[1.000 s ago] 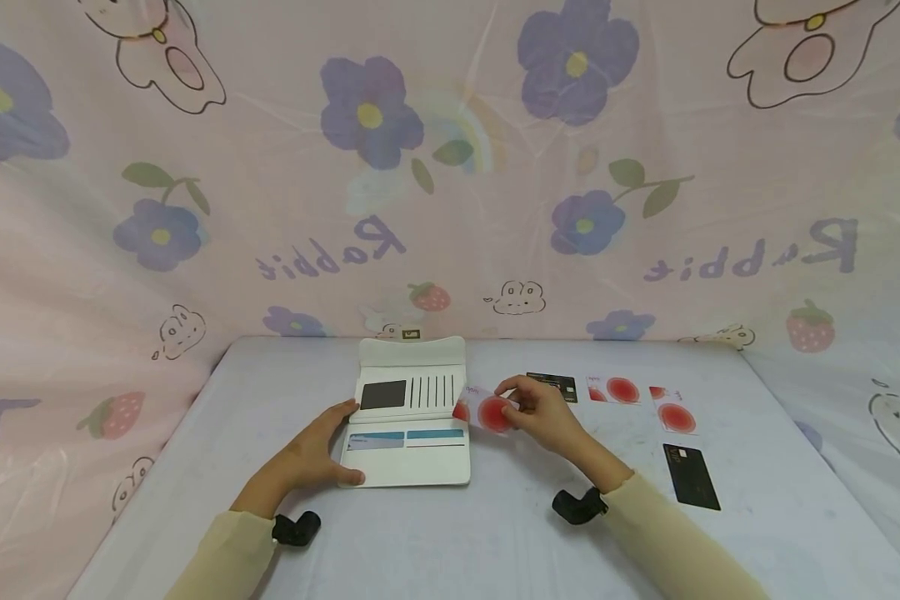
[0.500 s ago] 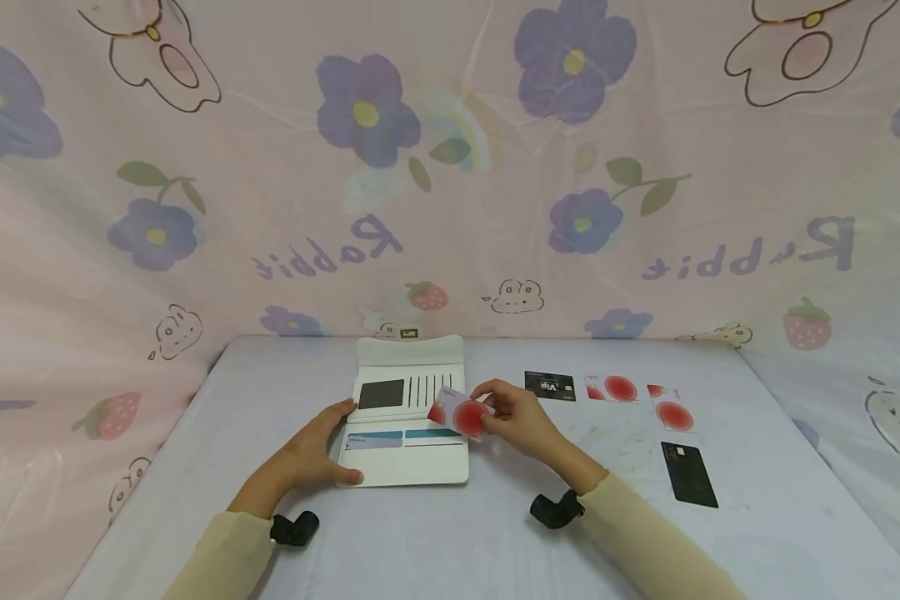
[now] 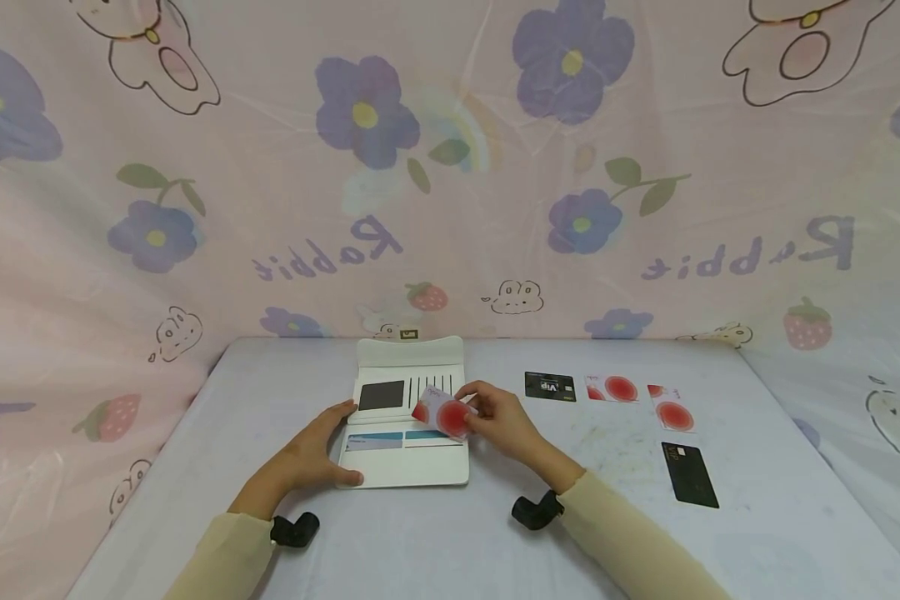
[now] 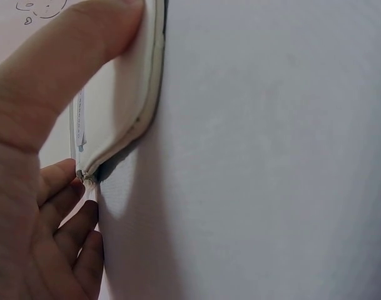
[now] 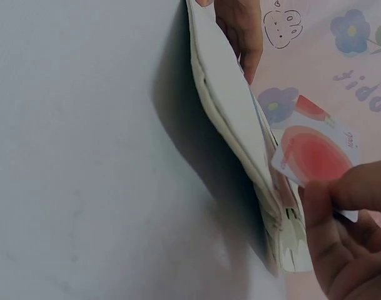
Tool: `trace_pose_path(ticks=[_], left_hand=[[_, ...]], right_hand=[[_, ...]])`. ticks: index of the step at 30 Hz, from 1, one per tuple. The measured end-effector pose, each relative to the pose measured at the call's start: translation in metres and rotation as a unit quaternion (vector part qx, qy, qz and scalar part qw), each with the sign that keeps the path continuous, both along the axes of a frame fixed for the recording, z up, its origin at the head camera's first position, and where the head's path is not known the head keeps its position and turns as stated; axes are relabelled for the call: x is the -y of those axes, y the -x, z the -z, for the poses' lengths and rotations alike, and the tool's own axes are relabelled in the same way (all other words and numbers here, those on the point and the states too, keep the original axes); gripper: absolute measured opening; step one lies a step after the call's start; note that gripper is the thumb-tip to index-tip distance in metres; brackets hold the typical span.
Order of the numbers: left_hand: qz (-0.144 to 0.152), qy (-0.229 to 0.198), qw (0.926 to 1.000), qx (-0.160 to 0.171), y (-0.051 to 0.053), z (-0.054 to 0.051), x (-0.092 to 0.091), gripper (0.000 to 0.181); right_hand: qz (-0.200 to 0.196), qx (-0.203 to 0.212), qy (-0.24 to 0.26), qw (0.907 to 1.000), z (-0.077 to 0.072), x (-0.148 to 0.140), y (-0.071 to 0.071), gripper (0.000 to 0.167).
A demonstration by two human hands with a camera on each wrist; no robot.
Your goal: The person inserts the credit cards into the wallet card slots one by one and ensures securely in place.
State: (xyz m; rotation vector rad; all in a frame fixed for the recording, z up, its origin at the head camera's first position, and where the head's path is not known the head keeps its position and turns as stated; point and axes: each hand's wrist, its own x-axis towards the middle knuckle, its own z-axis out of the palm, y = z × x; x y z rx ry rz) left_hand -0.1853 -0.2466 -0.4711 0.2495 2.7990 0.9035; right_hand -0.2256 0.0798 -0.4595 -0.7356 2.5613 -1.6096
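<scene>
A white wallet (image 3: 412, 472) lies unfolded on the table, with a dark window, a row of slits and two blue-edged cards (image 3: 375, 441) in its lower pockets. My left hand (image 3: 311, 450) holds its left edge, the thumb on the near corner and fingers by the fold. Between thumb and fingers my right hand (image 3: 504, 423) pinches a white card with a red circle (image 3: 438, 410), tilted over the wallet's right half. In the right wrist view that card (image 5: 315, 153) is raised beside the wallet's edge (image 5: 231, 115); whether it touches the wallet, I cannot tell.
To the right lie a black VIP card (image 3: 550, 387), two red-circle cards, one sideways (image 3: 612, 389) and one upright (image 3: 672, 408), and a plain-looking black card (image 3: 690, 475). A patterned curtain (image 3: 450, 208) hangs behind the white table (image 3: 420, 542).
My right hand has carried the red-circle card leftward, from the wallet's right edge to over its right half. The left hand stays on the wallet.
</scene>
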Motion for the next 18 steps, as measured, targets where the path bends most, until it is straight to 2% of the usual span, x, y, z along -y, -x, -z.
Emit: trace_pose_path(ticks=[4,13,18], left_hand=[[-0.001,0.002,1.0,0.002,0.0,0.0005,0.0001,0.121],[-0.001,0.002,1.0,0.003,0.0017,0.0019,0.0,0.121],[-0.002,0.0,1.0,0.004,0.0022,0.0025,0.0003,0.122]], right_hand=[[0.004,0.002,-0.007,1.0,0.0024,0.003,0.001,0.029],[0.014,0.035,-0.025,0.999,0.0054,0.0061,0.0015,0.029],[0.007,0.053,-0.027,0.9982,0.006,0.0059,0.0029,0.029]])
